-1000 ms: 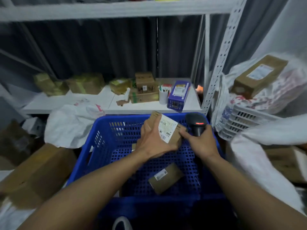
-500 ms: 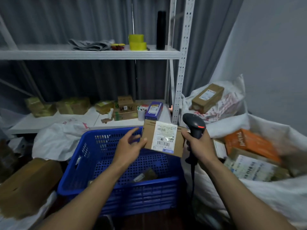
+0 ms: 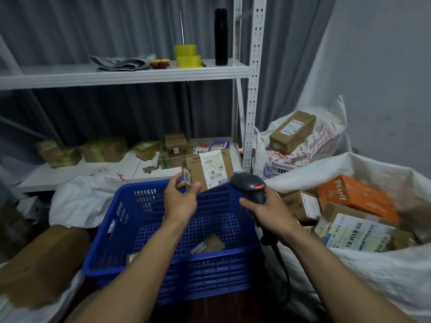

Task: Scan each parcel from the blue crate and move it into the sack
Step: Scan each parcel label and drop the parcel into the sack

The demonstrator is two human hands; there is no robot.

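Note:
My left hand point(image 3: 182, 199) holds a small brown cardboard parcel point(image 3: 207, 170) by its lower left corner, above the far rim of the blue crate point(image 3: 163, 266). The parcel's white barcode label faces me. My right hand point(image 3: 268, 212) grips a black handheld scanner point(image 3: 250, 186) just right of the parcel, its red light lit and its cable hanging down. Another small parcel point(image 3: 208, 244) lies on the crate floor. The white sack point(image 3: 363, 273) at the right holds several boxes, among them an orange one point(image 3: 356, 197).
A white metal shelf rack point(image 3: 253, 89) stands behind the crate, with boxes on its lower shelf and yellow tape rolls point(image 3: 187, 55) above. A second bag with a long box point(image 3: 292, 131) sits at the back right. A large cardboard box point(image 3: 44, 262) lies at the left.
The view has risen from the crate. The parcel went from both hands to my left hand alone and turned; my right hand drew the scanner back from it.

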